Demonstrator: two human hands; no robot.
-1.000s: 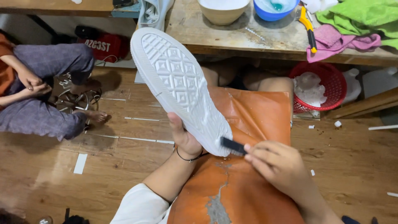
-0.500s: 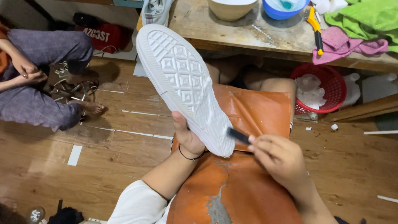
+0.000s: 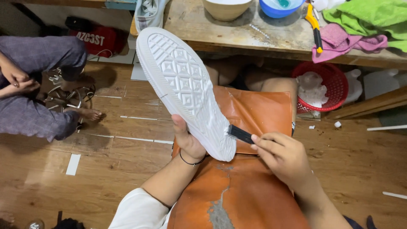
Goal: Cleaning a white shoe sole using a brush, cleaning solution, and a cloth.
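Left hand (image 3: 186, 142) grips the white rubber-soled sneaker (image 3: 184, 89) sole-up over the orange leather apron (image 3: 254, 191); right hand (image 3: 282, 159) pinches a small black-handled brush (image 3: 239, 134) against the heel edge. Sole looks mostly clean, heel rim apparently not finished. Red bag with white lettering (image 3: 99, 40) lies on the floor far left; red plastic basket (image 3: 335, 85) sits under the wooden surface (image 3: 271, 36).

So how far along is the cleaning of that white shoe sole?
The white sole already looks clean along most of its tread. The left hand holds the shoe up while the right hand works a dark brush at the heel edge. The other sides are hidden.
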